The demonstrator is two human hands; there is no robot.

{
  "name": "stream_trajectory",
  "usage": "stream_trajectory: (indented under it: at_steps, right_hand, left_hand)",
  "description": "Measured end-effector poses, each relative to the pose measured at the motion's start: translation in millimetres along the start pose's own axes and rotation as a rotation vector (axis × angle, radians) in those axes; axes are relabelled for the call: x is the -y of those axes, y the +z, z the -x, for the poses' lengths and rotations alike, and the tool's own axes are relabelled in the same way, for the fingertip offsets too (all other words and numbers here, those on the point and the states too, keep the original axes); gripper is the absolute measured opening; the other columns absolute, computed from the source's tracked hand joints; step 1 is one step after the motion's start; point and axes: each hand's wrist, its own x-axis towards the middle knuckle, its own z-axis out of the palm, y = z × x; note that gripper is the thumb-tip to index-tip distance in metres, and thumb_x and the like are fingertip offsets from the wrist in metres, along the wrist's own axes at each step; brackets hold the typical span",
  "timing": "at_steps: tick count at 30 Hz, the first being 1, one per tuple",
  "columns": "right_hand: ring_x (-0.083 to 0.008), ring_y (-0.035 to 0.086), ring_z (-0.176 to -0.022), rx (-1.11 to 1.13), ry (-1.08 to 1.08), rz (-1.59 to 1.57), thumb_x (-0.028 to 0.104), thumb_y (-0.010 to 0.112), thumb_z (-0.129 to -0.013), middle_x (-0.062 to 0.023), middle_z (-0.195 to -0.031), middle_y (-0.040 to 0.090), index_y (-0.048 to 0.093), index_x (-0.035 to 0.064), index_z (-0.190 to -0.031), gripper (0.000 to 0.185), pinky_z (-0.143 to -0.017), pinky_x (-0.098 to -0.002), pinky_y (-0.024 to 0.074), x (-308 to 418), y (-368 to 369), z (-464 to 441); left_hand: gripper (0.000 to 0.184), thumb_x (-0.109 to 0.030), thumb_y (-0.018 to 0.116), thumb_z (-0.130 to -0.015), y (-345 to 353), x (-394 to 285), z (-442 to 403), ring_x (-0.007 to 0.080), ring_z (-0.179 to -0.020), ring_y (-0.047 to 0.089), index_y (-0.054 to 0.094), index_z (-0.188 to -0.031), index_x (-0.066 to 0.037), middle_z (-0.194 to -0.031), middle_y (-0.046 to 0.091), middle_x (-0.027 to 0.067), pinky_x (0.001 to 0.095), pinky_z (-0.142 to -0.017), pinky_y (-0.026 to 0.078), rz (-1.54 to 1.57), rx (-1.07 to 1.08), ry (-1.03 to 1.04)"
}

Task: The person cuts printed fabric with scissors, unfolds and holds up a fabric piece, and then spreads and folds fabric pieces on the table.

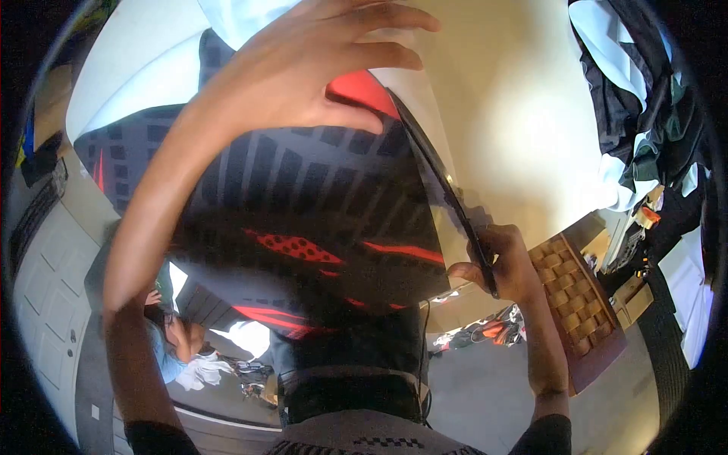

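A dark fabric piece with grey bars and red patches (303, 182) lies over the near edge of the pale table and hangs down toward my body. My left hand (303, 72) rests across its far part, palm down, with the fingers spread and the thumb apart. At the fabric's right edge, my right hand (504, 262) grips the lower end of a long, thin black strip-like object (447, 189). This object slants up and left along the fabric, its far tip by the red patch. What exactly it is cannot be made out.
White fabric (148, 83) lies at the back left of the table (508, 114). Black and white cloth pieces (629, 98) are piled at the right. A woven basket-like surface (572, 292) stands beside my right forearm. Another person's arm (182, 337) shows at lower left.
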Motion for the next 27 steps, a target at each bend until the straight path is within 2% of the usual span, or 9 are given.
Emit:
stream_trajectory:
  at_steps: [3, 7, 14, 17, 20, 24, 27]
  right_hand:
    - [-0.0127, 0.037, -0.045, 0.025, 0.078, -0.021, 0.044, 0.089, -0.062, 0.0002, -0.051, 0.047, 0.053, 0.0053, -0.057, 0.053, -0.047, -0.0255, 0.0327, 0.1, -5.4, -0.1]
    - [-0.0119, 0.039, -0.046, 0.079, 0.049, -0.028, 0.049, 0.089, -0.06, 0.0006, -0.052, 0.049, 0.053, 0.006, -0.057, 0.055, -0.048, -0.0248, 0.0339, -3.7, -14.2, -3.6]
    - [-0.0114, 0.041, -0.047, 0.088, 0.047, -0.027, 0.054, 0.088, -0.057, 0.0003, -0.053, 0.05, 0.054, 0.0059, -0.058, 0.059, -0.048, -0.024, 0.0349, 9.9, -16.4, -17.5]
    - [-0.0116, 0.042, -0.047, 0.092, 0.041, -0.049, 0.055, 0.087, -0.057, 0.0004, -0.053, 0.051, 0.054, 0.0057, -0.058, 0.06, -0.049, -0.024, 0.0352, 8.2, -15.3, -18.6]
    - [-0.0117, 0.042, -0.047, 0.093, 0.043, -0.051, 0.056, 0.087, -0.057, 0.0003, -0.053, 0.051, 0.054, 0.0056, -0.059, 0.06, -0.049, -0.0242, 0.0354, 10.5, -14.0, -19.2]
    - [-0.0118, 0.042, -0.047, 0.088, 0.054, -0.047, 0.056, 0.087, -0.058, 0.0003, -0.053, 0.05, 0.054, 0.0053, -0.06, 0.061, -0.049, -0.0246, 0.0356, 12.1, -11.7, -19.7]
    - [-0.0121, 0.041, -0.047, 0.087, 0.064, -0.015, 0.057, 0.087, -0.057, 0.0003, -0.054, 0.05, 0.054, 0.0054, -0.06, 0.061, -0.05, -0.0252, 0.0358, 9.7, -11.4, -19.4]
  left_hand:
    - [0.052, -0.055, 0.065, -0.079, -23.9, -9.7, 4.5, 0.0253, -0.134, 0.035, 0.066, -0.111, -0.013, -0.137, 0.047, 0.0039, 0.0408, -0.107, 0.031, 0.039, 0.096, -0.133]
    - [0.051, -0.053, 0.065, -0.08, -36.6, -10.6, 12.0, 0.0248, -0.129, 0.04, 0.066, -0.112, -0.013, -0.131, 0.051, 0.0039, 0.041, -0.106, 0.032, 0.028, 0.14, -0.211]
    - [0.05, -0.052, 0.064, -0.081, -32.8, -6.3, 12.9, 0.0234, -0.126, 0.043, 0.065, -0.113, -0.014, -0.126, 0.054, 0.0035, 0.0405, -0.105, 0.033, 0.021, 0.116, -0.216]
    - [0.05, -0.052, 0.064, -0.081, -20.4, -0.4, 18.2, 0.0227, -0.126, 0.043, 0.065, -0.114, -0.015, -0.126, 0.054, 0.0033, 0.04, -0.105, 0.033, 0.082, 0.021, -0.176]
    - [0.05, -0.052, 0.064, -0.081, -24.3, -1.5, 16.0, 0.0224, -0.127, 0.042, 0.064, -0.115, -0.015, -0.126, 0.054, 0.0031, 0.0398, -0.106, 0.032, 0.071, 0.058, -0.197]
    - [0.05, -0.052, 0.063, -0.081, -39.5, -7.7, 10.8, 0.022, -0.127, 0.042, 0.064, -0.115, -0.015, -0.126, 0.054, 0.0029, 0.0396, -0.106, 0.031, 0.021, 0.176, -0.244]
    - [0.05, -0.052, 0.063, -0.081, -66.5, -20.2, -1.8, 0.0217, -0.127, 0.042, 0.064, -0.116, -0.016, -0.126, 0.054, 0.0027, 0.0394, -0.106, 0.031, -0.099, 0.491, -0.359]
